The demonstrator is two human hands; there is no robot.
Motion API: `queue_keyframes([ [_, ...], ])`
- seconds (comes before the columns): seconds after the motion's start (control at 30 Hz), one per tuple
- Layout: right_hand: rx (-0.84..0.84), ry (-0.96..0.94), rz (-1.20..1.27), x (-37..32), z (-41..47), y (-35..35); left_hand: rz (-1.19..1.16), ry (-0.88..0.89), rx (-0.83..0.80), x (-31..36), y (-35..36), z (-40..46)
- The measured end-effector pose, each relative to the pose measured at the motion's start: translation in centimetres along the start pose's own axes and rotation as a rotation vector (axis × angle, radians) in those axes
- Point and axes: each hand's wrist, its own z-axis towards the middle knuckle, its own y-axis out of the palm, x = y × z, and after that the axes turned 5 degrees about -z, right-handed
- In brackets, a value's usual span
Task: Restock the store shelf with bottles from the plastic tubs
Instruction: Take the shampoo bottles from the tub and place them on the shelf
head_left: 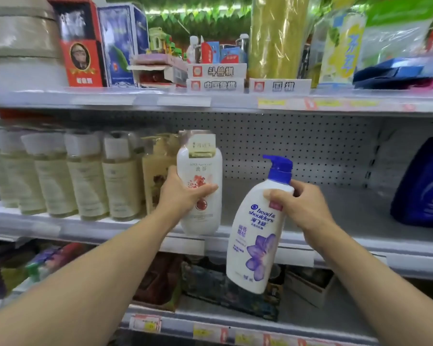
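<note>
My left hand grips a white bottle with a red flower print, upright at the front edge of the middle shelf, just right of a row of pale yellow bottles. My right hand holds a white pump bottle with a blue pump top and a purple flower label by its shoulder. That bottle hangs tilted in front of the shelf's edge, its base below shelf level. No plastic tub is in view.
A dark blue bottle stands at the right end of the middle shelf, with bare shelf between it and my hands. Boxes and packets fill the top shelf. Dark goods sit on the lower shelf.
</note>
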Motion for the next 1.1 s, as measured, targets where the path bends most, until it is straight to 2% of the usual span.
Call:
queue_keyframes([
  [0.33, 0.124, 0.036, -0.038, 0.2, 1.4, 0.9, -0.109, -0.142, -0.124, -2.5, 3.6, 3.9],
  [0.57, 0.182, 0.037, -0.086, 0.7, 2.7, 0.1, -0.092, -0.012, -0.182, -3.0, 4.1, 4.8],
  [0.83, 0.161, 0.011, -0.104, 0.4, 4.9, 0.0, -0.078, 0.006, -0.206, -3.0, 3.4, 4.9],
  [1.1, 0.118, -0.014, -0.079, 0.9, 5.7, -0.4, -0.082, -0.052, -0.181, -3.0, 4.4, 4.8],
])
